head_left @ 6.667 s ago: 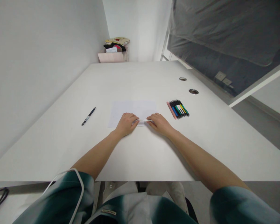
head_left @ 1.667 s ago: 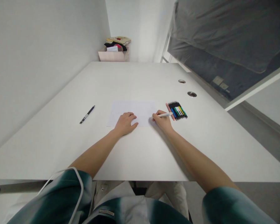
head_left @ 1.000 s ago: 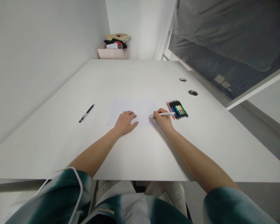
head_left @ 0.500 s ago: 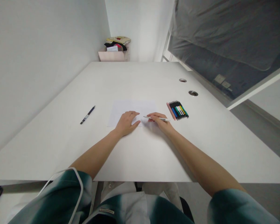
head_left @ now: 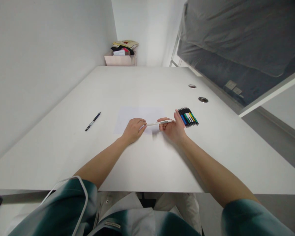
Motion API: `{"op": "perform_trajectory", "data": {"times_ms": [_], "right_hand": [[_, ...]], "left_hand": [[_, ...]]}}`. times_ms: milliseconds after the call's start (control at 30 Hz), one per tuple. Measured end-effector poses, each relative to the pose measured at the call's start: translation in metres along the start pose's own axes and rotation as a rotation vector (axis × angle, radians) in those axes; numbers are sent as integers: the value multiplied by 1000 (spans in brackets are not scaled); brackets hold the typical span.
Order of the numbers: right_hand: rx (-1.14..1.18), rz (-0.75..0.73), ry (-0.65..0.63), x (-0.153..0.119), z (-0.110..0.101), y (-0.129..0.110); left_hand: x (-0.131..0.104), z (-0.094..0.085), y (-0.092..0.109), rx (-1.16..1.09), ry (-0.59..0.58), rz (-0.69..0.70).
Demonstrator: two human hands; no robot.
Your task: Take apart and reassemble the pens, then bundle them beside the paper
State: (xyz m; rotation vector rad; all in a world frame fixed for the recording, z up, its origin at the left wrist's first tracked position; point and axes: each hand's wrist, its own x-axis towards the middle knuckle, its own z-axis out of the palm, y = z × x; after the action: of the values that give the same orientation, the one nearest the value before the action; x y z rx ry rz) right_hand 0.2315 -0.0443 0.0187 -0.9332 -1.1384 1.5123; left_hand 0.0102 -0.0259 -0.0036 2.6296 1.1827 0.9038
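A white pen [head_left: 159, 123] is held level above a sheet of white paper [head_left: 130, 113]. My left hand [head_left: 134, 130] pinches the pen's left tip between thumb and fingers, over the paper. The pen's other end lies across my right hand [head_left: 173, 128], whose fingers and thumb are spread apart with the palm partly turned up. Just right of my right hand is a row of several pens [head_left: 188, 117] in black, blue, green, white and yellow. A dark pen [head_left: 92, 121] lies by itself to the left of the paper.
The white table [head_left: 142, 85] has two round metal-rimmed holes [head_left: 203, 99] at its right. Behind its far edge stands a pink box [head_left: 118, 60] with cloth items on top. A wall runs along the left; a grey-draped bed frame is at the right.
My left hand has closed on the tip of the white pen. My right hand has opened from its writing grip and turned, its thumb now raised near the pen row.
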Motion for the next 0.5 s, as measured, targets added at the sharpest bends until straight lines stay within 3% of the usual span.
{"op": "perform_trajectory", "data": {"times_ms": [267,500], "right_hand": [[35,-22,105,4,4,1],[41,-52,18,4,-6,5]], "left_hand": [[0,0,2,-6,19,-10],[-1,0,-2,21,28,-36]]}}
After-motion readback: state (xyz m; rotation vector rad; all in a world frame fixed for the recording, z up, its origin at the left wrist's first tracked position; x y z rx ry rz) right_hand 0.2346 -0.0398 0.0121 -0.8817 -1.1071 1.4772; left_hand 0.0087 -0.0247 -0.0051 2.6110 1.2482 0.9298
